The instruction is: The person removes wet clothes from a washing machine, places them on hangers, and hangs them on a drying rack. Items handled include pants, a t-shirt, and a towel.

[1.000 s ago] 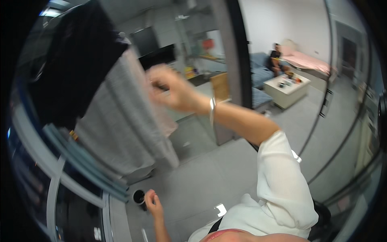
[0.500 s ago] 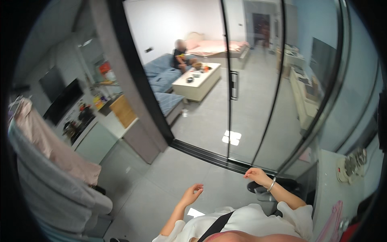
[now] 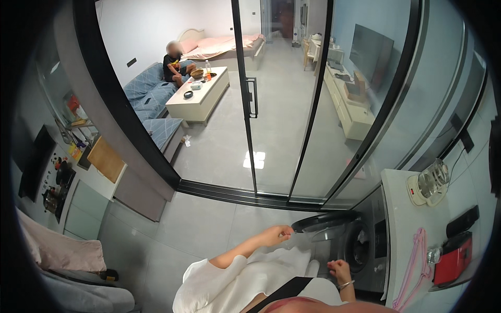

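Observation:
My left hand [image 3: 276, 235] hangs in front of my white top with its fingers curled in and nothing visible in them. It is beside the raised round door [image 3: 324, 221] of a dark front-loading washing machine [image 3: 378, 221]. The machine's door stands ajar, swung out, and its dark round opening [image 3: 360, 244] shows under the counter on the right. My right hand [image 3: 339, 270], with a silver bangle at the wrist, is just in front of that opening. Its fingers are bent together, and I see nothing held in them.
A pale counter [image 3: 395, 208] on the right bears a glass kettle [image 3: 430, 182], pink hangers [image 3: 415, 266] and a red box [image 3: 454, 261]. Ahead, black-framed glass sliding doors [image 3: 251, 99] border a room where a person [image 3: 175, 68] sits on a blue sofa [image 3: 151, 94]. Clothes hang at left [image 3: 62, 245].
My view has turned right and down, bringing the washing machine and counter further in. My left hand has come right to the machine's door; my right hand has dropped closer to my body.

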Demonstrator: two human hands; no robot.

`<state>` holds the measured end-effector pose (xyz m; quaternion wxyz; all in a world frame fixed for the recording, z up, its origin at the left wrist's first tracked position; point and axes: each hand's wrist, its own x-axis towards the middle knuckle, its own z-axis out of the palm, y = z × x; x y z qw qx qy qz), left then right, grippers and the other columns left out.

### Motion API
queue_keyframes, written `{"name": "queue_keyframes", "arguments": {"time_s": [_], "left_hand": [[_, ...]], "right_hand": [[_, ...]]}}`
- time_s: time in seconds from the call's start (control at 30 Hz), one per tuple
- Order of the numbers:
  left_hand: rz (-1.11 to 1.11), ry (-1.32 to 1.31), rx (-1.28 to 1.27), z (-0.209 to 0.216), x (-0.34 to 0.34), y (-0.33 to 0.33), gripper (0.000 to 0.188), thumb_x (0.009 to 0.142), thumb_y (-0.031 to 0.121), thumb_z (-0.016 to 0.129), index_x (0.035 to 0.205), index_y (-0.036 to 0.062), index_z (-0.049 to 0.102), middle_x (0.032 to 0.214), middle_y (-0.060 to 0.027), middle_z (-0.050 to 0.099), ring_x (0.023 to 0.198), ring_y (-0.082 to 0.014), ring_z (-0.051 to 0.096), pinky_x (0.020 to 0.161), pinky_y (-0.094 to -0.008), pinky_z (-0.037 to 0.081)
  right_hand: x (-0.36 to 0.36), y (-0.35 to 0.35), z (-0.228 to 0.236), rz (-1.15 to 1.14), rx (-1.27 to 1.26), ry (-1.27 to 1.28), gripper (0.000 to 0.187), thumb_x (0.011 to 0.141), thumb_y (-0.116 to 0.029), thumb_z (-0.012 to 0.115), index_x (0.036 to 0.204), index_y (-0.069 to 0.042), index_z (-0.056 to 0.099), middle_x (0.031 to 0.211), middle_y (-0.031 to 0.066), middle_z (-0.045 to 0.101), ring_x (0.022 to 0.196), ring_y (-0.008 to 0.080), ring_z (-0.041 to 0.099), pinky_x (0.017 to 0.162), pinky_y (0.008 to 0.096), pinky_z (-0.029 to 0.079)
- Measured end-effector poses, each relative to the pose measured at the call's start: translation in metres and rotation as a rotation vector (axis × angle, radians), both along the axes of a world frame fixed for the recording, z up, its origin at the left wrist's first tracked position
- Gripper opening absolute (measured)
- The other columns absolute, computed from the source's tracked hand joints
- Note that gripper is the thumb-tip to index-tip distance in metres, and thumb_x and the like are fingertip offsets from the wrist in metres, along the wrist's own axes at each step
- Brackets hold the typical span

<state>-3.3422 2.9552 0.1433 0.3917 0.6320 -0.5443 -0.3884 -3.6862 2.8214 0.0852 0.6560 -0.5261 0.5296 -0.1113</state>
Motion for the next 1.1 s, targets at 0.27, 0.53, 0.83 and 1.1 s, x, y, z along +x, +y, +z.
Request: {"name": "queue_keyframes", "arguments": {"time_s": [0.27,0.53,0.83,1.1], "left_hand": [[0.06,0.139,0.152,-0.037,0.034,0.086,0.03,0.086,0.023,0.057,0.109,0.0036,0.058,0.099,-0.0102,0.064,0.086,-0.0188,0.06,0.079,-0.0309,0.047],[-0.145,0.43,0.152,-0.035,0.017,0.09,0.029,0.089,0.021,0.054,0.109,-0.0002,0.058,0.1,-0.0081,0.064,0.093,-0.0155,0.057,0.083,-0.0282,0.044],[-0.345,0.647,0.278,-0.012,-0.048,0.018,0.028,0.09,0.018,0.052,0.114,0.0023,0.053,0.102,-0.0087,0.063,0.095,-0.0166,0.059,0.085,-0.028,0.043],[-0.303,0.583,0.543,-0.092,-0.12,-0.037,0.026,0.089,0.011,0.053,0.111,-0.0032,0.053,0.098,-0.0114,0.062,0.094,-0.0179,0.059,0.085,-0.0281,0.045]], "right_hand": [[0.057,0.073,-0.012,0.136,0.116,0.032,0.015,0.087,-0.018,0.057,0.095,-0.005,0.058,0.095,0.0077,0.065,0.084,0.0141,0.061,0.064,0.0283,0.048],[0.028,0.136,-0.035,0.144,0.13,-0.066,0.039,0.086,-0.026,0.059,0.119,-0.005,0.052,0.106,0.0076,0.062,0.088,0.0153,0.06,0.065,0.0271,0.049],[-0.043,0.161,-0.07,-0.227,0.049,0.063,0.046,0.084,-0.023,0.058,0.124,-0.004,0.045,0.102,0.0078,0.063,0.085,0.0119,0.059,0.068,0.0265,0.048],[-0.071,0.088,-0.151,0.092,-0.043,0.649,0.06,0.078,-0.029,0.062,0.125,0.003,0.043,0.123,0.0198,0.049,0.116,0.03,0.045,0.098,0.0355,0.037]]}}
